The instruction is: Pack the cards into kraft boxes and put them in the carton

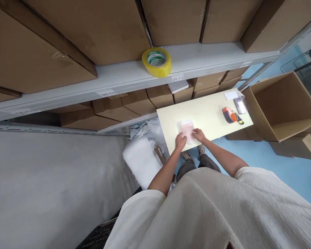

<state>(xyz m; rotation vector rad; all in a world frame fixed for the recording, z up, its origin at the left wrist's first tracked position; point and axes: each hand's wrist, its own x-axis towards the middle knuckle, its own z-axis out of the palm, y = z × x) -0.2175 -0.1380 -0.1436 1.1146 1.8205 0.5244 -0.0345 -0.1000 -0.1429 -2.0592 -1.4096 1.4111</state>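
Observation:
A small flat packet [188,128], pale pink with a whitish see-through wrap around it, lies on the cream tabletop [204,110]. At its lower left corner my left hand [180,141] is closed on the edge, thumb on top. My right hand [199,135] pinches the opposite side, fingertips over the pink surface. What the packet contains cannot be made out. Farther right on the same table sits an orange and dark tape dispenser [229,114], with a dark item with a yellow tip [239,120] beside it.
A yellow tape roll [157,62] rests on the metal shelf [124,76] under large cartons [176,22]. An open cardboard box [282,107] stands right of the table. White foam wrap [143,162] lies at the left. A white card [231,95] lies at the table's far corner.

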